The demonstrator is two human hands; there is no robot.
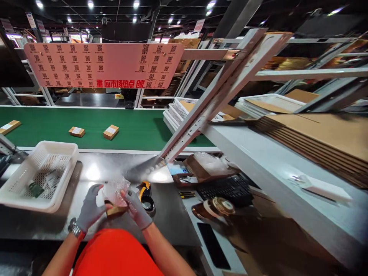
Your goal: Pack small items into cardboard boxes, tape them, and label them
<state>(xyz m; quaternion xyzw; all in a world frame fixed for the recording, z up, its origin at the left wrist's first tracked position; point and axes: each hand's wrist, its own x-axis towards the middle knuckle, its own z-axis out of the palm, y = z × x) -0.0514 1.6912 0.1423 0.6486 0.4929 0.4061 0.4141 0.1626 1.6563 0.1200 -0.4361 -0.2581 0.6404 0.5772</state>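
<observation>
Both my hands wear grey gloves and work over a shiny metal table (pixel 94 172). My left hand (pixel 89 209) and my right hand (pixel 137 209) are closed together on a small brown cardboard box (pixel 115 211) with a crumpled clear plastic bag (pixel 115 191) on top of it. A yellow and black tape dispenser (pixel 146 193) lies just right of my right hand. A wristwatch sits on my left wrist.
A white perforated basket (pixel 40 176) with small items stands at the left. Behind runs a green conveyor belt (pixel 135 130) carrying small brown parcels (pixel 110 131). To the right are a keyboard (pixel 227 188), tape rolls (pixel 218 207), a dark phone (pixel 212 245) and stacked flat cardboard (pixel 322 142).
</observation>
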